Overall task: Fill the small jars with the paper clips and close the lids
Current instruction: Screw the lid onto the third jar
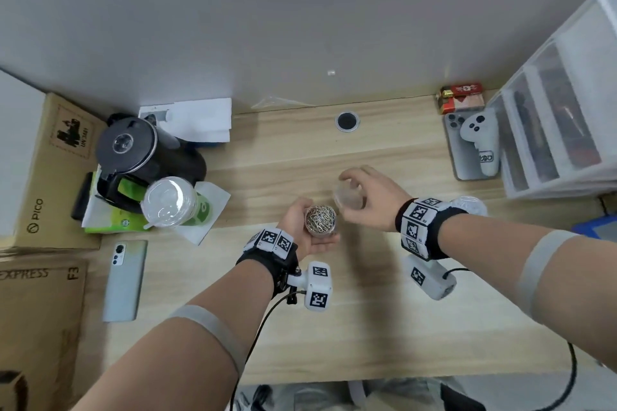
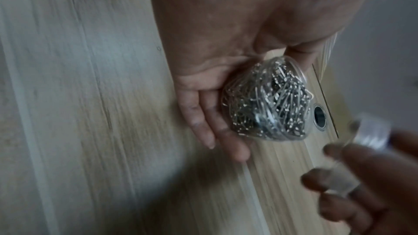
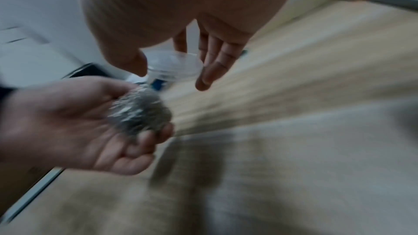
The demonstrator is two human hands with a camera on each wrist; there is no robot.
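Note:
My left hand (image 1: 317, 243) lies palm up over the middle of the desk and cradles a small clear jar (image 1: 321, 217) packed with silver paper clips; its mouth is uncovered. The fingers (image 3: 144, 142) curl round the jar's side. The jar (image 2: 267, 103) also shows in the left wrist view, tilted against the palm. Just right of it and slightly higher, my right hand (image 1: 370, 197) pinches a clear plastic lid (image 1: 349, 198) between thumb and fingertips (image 3: 208, 76). The lid (image 3: 174, 67) is apart from the jar. Both wrist views are motion-blurred.
A black kettle (image 1: 133, 150) and a lidded plastic cup (image 1: 168, 202) stand at the left, with a phone (image 1: 125, 280) and cardboard boxes (image 1: 43, 170) beyond. At the right are a phone with a white controller (image 1: 479, 143) and clear drawers (image 1: 561, 117). A cable hole (image 1: 347, 121) sits behind.

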